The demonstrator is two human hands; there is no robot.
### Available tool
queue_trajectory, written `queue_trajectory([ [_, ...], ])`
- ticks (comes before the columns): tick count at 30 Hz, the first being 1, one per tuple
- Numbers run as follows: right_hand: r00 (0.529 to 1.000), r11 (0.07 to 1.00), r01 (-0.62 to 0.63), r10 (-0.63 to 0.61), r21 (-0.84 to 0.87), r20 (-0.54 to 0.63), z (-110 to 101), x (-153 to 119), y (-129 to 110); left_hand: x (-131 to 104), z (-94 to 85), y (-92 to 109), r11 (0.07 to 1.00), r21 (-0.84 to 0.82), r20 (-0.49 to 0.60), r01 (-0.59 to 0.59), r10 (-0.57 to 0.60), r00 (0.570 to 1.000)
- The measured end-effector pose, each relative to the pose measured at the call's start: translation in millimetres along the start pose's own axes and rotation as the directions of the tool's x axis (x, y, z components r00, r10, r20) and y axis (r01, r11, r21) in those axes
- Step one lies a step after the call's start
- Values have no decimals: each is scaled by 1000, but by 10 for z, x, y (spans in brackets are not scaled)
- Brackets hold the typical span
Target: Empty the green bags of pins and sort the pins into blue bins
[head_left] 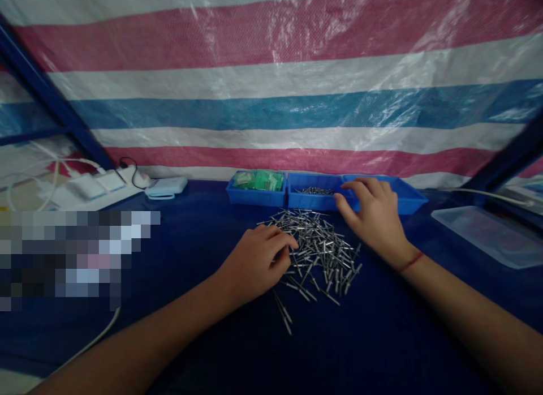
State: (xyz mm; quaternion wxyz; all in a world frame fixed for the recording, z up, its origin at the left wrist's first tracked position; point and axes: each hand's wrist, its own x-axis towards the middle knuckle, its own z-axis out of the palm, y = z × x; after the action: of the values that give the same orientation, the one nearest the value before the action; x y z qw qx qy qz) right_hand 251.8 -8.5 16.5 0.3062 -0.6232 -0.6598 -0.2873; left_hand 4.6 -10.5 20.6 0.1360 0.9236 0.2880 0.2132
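Observation:
A loose pile of silver blind rivets (324, 245) lies on the dark blue table, several of them scattered toward the near side. My left hand (263, 256) is at the left edge of this pile, fingers curled and thumb close to the index finger; whatever it may pinch is hidden. Farther back, my right hand (373, 217) hovers in front of the middle blue bin (311, 201) and the right blue bin (407, 200). Its thumb and fingers are apart, with nothing visible between them. Some rivets (314, 190) lie inside the middle bin.
The left blue bin (257, 198) holds green packets (258, 180). A translucent plastic lid or tray (487, 236) lies at the right. To the left are a power strip (102, 188) with cables and a light blue case (167, 187). A striped plastic sheet (271, 112) hangs behind.

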Motion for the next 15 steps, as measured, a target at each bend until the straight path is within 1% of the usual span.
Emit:
queue_trajectory([
  [3,1000,993,9,-8,114,-2,-72,-42,-53,12,-12,-46,998,63,15,1,-2,1000],
  [7,998,974,22,-34,227,48,-128,-89,-157,45,-14,-126,995,95,19,0,-2,1000],
  [10,996,953,37,-61,300,72,-150,-117,-239,74,-3,-147,995,85,29,-53,50,998],
  [13,991,930,65,-104,362,88,-167,-133,-301,107,17,-122,991,84,44,-106,102,994],
  [15,987,921,76,-125,383,104,-174,-140,-323,131,33,-99,986,103,73,-129,122,990],
])
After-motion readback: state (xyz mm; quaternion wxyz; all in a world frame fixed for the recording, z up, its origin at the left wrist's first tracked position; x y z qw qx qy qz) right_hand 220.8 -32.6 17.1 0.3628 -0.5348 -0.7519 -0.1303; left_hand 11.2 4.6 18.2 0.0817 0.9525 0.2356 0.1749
